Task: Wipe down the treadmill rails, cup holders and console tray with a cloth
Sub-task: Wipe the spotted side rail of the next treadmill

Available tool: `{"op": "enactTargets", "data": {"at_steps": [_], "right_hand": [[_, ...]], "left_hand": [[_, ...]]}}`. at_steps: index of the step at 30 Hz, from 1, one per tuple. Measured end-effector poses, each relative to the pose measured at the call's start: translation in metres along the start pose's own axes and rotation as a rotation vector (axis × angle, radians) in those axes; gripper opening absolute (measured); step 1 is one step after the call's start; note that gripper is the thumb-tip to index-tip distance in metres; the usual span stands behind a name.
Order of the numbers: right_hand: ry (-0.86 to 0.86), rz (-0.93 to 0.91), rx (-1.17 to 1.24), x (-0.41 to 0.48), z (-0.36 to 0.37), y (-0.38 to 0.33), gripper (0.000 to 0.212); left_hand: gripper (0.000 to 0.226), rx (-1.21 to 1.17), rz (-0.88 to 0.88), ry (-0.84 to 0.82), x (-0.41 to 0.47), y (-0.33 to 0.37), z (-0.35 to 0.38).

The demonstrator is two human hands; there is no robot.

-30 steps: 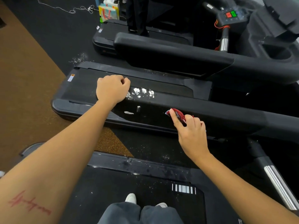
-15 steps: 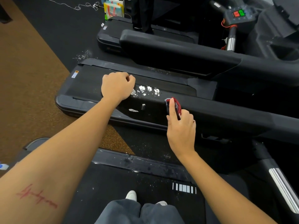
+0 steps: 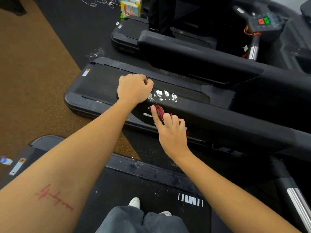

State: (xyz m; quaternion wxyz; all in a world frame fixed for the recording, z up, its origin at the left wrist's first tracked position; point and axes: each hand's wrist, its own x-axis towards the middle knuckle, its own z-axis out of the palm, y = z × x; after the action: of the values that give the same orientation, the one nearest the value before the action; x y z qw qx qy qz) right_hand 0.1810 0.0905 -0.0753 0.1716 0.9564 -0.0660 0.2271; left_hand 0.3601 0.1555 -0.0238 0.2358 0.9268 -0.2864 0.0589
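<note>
A long black treadmill rail [image 3: 235,130] runs from the centre to the right edge. My right hand [image 3: 171,132] holds a small red cloth [image 3: 159,111] against the rail's near end, index finger stretched along the cloth, other fingers curled over it. A white smear [image 3: 147,115] lies just left of the cloth. My left hand [image 3: 134,88] is a loose fist resting on top of the rail, holding nothing visible. White powder spots [image 3: 165,95] sit beside its knuckles. A second black rail [image 3: 193,56] lies further back.
A console with red and green buttons [image 3: 263,21] and a cup holder recess [image 3: 303,62] are at the upper right. A chrome upright [image 3: 298,206] stands at the lower right. Brown carpet [image 3: 30,73] covers the left. My shoes [image 3: 134,202] stand on a treadmill belt below.
My right hand slid the red cloth leftward along the rail toward the white smear; one small white mark beside the smear is gone. My left fist stayed in place.
</note>
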Motion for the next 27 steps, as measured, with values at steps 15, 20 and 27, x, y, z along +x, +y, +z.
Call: {"op": "enactTargets", "data": {"at_steps": [15,20,27], "right_hand": [[0.14,-0.269,-0.388,0.007,0.026,0.002,0.063],[0.088,-0.397,-0.465,0.015,0.03,-0.007,0.062],[-0.036,-0.572,-0.517,0.005,0.033,0.007,0.064]], "left_hand": [[0.042,-0.019,-0.019,-0.017,0.0,-0.002,-0.002],[0.042,0.008,-0.021,-0.011,0.001,0.0,0.0],[0.041,-0.039,-0.018,-0.004,0.0,-0.002,-0.002]]}}
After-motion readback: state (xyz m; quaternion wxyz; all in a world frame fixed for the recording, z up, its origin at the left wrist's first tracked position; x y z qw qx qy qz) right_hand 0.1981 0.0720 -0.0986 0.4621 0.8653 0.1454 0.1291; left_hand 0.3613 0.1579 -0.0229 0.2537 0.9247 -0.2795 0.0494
